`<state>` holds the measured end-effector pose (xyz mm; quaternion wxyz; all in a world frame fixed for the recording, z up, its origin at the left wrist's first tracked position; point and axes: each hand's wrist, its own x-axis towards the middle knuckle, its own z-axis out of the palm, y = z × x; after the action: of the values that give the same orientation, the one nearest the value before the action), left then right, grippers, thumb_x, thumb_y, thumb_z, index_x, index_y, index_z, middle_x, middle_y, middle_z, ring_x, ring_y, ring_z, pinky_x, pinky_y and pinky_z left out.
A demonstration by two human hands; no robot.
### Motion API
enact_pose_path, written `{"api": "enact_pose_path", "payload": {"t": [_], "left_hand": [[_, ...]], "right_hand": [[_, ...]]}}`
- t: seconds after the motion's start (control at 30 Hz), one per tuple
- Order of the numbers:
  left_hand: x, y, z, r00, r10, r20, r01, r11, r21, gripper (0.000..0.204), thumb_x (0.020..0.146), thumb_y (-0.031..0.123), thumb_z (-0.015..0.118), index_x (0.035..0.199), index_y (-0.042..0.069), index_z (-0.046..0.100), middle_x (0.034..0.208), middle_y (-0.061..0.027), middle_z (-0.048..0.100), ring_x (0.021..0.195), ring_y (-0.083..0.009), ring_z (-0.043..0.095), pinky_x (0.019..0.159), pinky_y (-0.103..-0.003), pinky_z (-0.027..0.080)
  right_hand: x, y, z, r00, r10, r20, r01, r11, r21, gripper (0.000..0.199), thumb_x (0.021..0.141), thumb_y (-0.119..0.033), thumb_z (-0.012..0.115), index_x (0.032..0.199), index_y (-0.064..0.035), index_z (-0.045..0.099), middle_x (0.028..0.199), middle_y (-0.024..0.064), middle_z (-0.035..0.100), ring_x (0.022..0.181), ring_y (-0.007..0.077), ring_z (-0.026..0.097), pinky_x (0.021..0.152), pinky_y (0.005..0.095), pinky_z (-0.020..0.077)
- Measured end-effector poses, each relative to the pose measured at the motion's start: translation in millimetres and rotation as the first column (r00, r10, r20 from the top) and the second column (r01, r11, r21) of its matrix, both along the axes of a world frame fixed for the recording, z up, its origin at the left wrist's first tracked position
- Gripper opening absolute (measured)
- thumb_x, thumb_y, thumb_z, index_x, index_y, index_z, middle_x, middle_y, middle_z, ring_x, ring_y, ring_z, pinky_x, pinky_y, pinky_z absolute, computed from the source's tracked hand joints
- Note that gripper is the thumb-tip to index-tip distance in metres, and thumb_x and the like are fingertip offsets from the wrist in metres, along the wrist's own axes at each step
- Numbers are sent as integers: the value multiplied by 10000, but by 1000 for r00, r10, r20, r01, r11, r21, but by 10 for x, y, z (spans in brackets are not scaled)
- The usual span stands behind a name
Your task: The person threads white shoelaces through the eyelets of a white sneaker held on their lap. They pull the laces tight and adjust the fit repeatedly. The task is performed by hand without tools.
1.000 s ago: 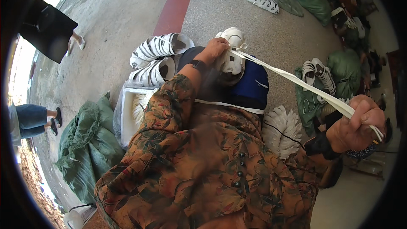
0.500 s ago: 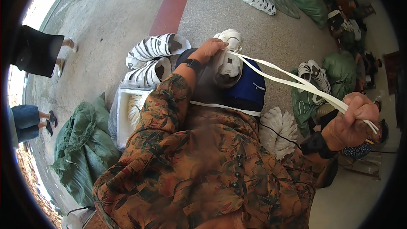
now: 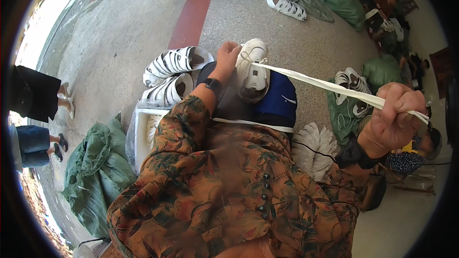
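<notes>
A white shoe (image 3: 253, 71) rests on my lap, on dark blue cloth (image 3: 277, 102). My left hand (image 3: 228, 55) grips the shoe at its far left side, near the lace holes. Two flat white laces (image 3: 325, 86) run taut from the shoe's front out to the right. My right hand (image 3: 394, 114) is closed around the laces' ends, raised to the right of my lap. Both forearms wear an orange patterned sleeve and a dark wristband.
Several white shoes (image 3: 174, 62) lie in rows left of my lap beside a white tray (image 3: 141, 134). Green sacks (image 3: 98, 172) sit at the left, more shoes (image 3: 346, 81) on green cloth at the right. Loose white laces (image 3: 313, 145) lie by my right side. Other people's legs (image 3: 38, 114) stand at the far left.
My right hand has drawn the laces a little farther right and up, keeping them taut. The people at the left edge have shifted position.
</notes>
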<state>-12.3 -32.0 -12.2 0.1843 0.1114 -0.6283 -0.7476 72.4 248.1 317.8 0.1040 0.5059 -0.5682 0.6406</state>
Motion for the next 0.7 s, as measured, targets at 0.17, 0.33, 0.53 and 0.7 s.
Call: {"api": "enact_pose_path", "payload": {"t": [0.17, 0.33, 0.53, 0.7], "left_hand": [[337, 392, 796, 822, -282, -494, -176, 699, -693, 280, 834, 200, 608, 1034, 8, 564, 1066, -105, 585, 966, -190, 573, 861, -318, 460], [267, 518, 245, 777, -622, -97, 385, 592, -708, 237, 859, 255, 580, 888, 22, 621, 848, -183, 620, 790, -335, 617, 687, -373, 490], [399, 516, 347, 750, -662, -19, 489, 573, -657, 264, 883, 211, 532, 723, 6, 578, 654, -165, 553, 622, -301, 552, 606, -378, 437], [395, 501, 263, 748, -661, -56, 498, 616, -610, 306, 882, 196, 547, 649, 4, 495, 584, -133, 461, 550, -300, 446, 559, -387, 378]], "right_hand": [[24, -258, 63, 999, 40, 20, -40, 999, 20, 244, 811, -164, 677, 718, 23, 552, 552, 58, 484, 446, 139, 470, 376, 265, 288], [21, -601, -11, 938, 330, 103, -342, 930, 136, 226, 836, -210, 656, 804, 9, 613, 561, 54, 534, 454, 84, 467, 415, 228, 338], [-700, -614, -973, 846, 11, 533, -287, 853, 437, 164, 826, -68, 628, 970, 7, 606, 818, 33, 619, 728, 85, 542, 654, 230, 446], [-1319, -544, -2456, 708, -423, 565, -23, 786, 618, 170, 745, -17, 626, 907, 3, 581, 756, 46, 607, 701, 101, 552, 615, 241, 447]]}}
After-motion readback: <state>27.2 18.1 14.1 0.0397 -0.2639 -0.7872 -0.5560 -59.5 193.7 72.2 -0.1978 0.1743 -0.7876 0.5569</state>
